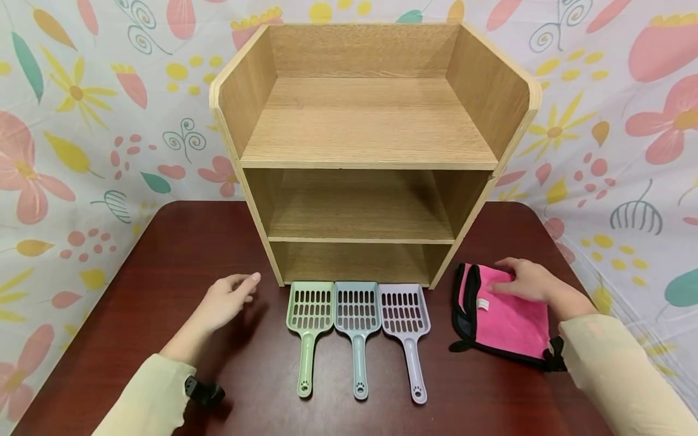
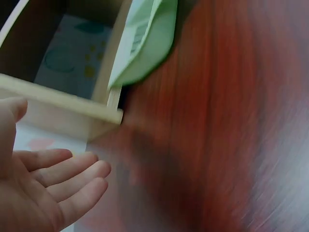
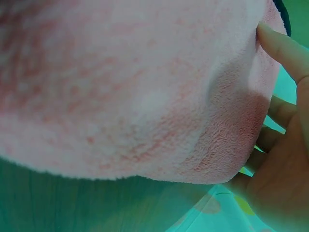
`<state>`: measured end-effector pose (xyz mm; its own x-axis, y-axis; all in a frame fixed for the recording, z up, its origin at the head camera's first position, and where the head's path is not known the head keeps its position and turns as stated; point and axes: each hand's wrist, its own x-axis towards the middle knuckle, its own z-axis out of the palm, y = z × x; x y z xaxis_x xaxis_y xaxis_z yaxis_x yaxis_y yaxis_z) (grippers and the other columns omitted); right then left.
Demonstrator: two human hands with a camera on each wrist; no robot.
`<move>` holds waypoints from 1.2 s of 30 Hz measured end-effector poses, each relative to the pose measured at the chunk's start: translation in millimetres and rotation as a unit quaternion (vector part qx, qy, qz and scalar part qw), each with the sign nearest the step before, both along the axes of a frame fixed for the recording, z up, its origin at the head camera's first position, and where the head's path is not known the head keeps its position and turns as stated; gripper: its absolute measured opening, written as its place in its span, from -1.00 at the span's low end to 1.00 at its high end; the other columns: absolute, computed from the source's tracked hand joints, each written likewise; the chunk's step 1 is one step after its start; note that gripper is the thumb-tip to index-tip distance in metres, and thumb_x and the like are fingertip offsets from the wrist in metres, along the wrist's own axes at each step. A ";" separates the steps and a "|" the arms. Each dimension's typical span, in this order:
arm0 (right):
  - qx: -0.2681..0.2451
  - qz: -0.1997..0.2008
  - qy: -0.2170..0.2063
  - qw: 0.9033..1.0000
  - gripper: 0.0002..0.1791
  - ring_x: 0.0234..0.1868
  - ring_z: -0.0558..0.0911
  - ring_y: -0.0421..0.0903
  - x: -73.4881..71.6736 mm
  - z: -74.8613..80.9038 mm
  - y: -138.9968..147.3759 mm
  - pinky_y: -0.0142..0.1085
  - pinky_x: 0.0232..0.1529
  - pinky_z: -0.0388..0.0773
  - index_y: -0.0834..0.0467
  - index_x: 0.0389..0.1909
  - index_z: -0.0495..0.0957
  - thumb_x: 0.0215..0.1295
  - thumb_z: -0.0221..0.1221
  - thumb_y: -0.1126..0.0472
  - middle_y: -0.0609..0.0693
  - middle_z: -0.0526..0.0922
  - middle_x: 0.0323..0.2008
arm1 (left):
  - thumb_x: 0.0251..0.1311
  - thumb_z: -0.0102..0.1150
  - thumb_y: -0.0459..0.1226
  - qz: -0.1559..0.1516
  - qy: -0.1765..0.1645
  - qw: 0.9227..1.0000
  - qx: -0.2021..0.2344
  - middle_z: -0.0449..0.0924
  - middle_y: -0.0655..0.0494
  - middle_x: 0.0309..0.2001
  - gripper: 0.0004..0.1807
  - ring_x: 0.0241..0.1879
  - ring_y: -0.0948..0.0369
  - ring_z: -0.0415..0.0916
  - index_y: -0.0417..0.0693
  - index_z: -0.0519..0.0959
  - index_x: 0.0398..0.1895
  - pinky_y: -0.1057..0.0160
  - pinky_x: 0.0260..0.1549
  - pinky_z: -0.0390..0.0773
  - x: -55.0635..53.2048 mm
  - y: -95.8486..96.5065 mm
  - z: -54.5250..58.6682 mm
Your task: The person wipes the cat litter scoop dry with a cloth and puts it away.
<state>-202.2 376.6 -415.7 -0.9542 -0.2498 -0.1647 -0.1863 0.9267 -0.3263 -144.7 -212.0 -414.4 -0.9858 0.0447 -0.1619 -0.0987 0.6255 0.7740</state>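
A folded pink plush cloth (image 1: pixel 509 321) with black edging and a small white tag lies at the right of the table. My right hand (image 1: pixel 526 280) grips its far right edge. In the right wrist view, the thumb (image 3: pixel 285 48) dents the fuzzy cloth (image 3: pixel 159 111) while the other fingers go behind the edge, partly hidden. My left hand (image 1: pixel 226 300) hovers over the table left of the shelf, holding nothing, fingers loosely extended. Between the hands, a green slotted scoop (image 1: pixel 308 335), a blue one (image 1: pixel 358 333) and a pale lilac one (image 1: pixel 408 335) lie side by side, handles towards me.
A wooden shelf unit (image 1: pixel 371 165) stands at the back centre of the dark red table (image 1: pixel 218 387); the scoops' heads lie right at its front base. A flower-patterned curtain (image 1: pixel 109 121) hangs behind and along both sides. A black wrist strap (image 1: pixel 204 392) sits at my left sleeve.
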 end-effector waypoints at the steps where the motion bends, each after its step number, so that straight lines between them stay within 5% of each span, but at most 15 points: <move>1: -0.001 0.001 -0.001 1.000 -0.21 -0.07 0.52 0.25 -0.3 -0.2 0.5 0.15 -0.02 0.44 0.34 0.07 0.45 0.00 0.32 -0.21 0.27 0.61 -0.13 | 0.34 -0.13 0.13 0.002 -0.017 0.999 0.029 0.61 -0.27 -0.07 -0.28 -0.14 0.01 0.63 -0.38 0.41 0.16 0.11 -0.19 0.61 2.2 3.9 -0.5; 6: 0.005 -0.006 -0.014 1.000 -0.32 -0.21 0.56 0.11 -1.2 -0.6 0.8 0.01 -0.15 0.50 0.33 -0.08 0.54 0.03 0.30 -0.20 0.12 0.66 -0.29 | 0.34 -0.04 0.00 0.005 -0.094 0.985 0.145 0.61 -0.37 -0.12 -0.34 -0.22 0.01 0.66 -0.52 0.35 0.12 0.11 -0.28 0.65 13.8 21.1 -2.4; 12: -0.001 -0.013 -0.020 1.000 -0.50 -0.38 0.48 -0.07 -0.4 3.2 -0.1 -0.26 -0.36 0.41 0.23 -0.30 0.61 0.06 0.29 -0.16 -0.04 0.61 -0.46 | 0.30 0.01 -0.05 -0.028 -0.182 0.962 0.201 0.66 -0.21 -0.28 -0.37 -0.36 0.10 0.66 -0.55 0.36 0.08 0.12 -0.37 0.66 28.1 34.9 -3.8; 19: -0.026 -0.020 -0.021 0.999 -0.63 -0.41 0.41 -0.11 3.7 10.0 0.5 -0.32 -0.43 0.33 0.14 -0.40 0.58 0.12 0.27 -0.11 -0.06 0.53 -0.53 | 0.30 -0.03 -0.08 -0.068 -0.258 0.927 0.262 0.65 -0.14 -0.31 -0.39 -0.33 0.10 0.66 -0.58 0.33 0.04 0.11 -0.32 0.66 40.8 44.6 -10.1; 29: -0.046 -0.037 -0.030 0.998 -0.64 -0.42 0.40 -0.15 10.7 17.4 5.7 -0.35 -0.46 0.32 0.12 -0.42 0.55 0.18 0.21 -0.12 -0.06 0.46 -0.57 | 0.31 -0.04 -0.08 -0.077 -0.283 0.892 0.343 0.62 -0.10 -0.18 -0.38 -0.18 0.07 0.62 -0.50 0.22 0.14 0.12 -0.16 0.62 44.3 49.5 -16.9; 36: -0.068 -0.022 -0.028 0.997 -0.71 -0.44 0.42 -0.26 14.8 28.5 9.2 -0.40 -0.46 0.37 0.15 -0.32 0.59 0.21 0.21 -0.02 -0.06 0.52 -0.51 | 0.31 -0.05 -0.10 -0.065 -0.279 0.885 0.367 0.56 -0.02 -0.18 -0.44 -0.23 0.14 0.61 -0.35 0.17 0.17 0.14 -0.17 0.61 48.2 51.8 -17.1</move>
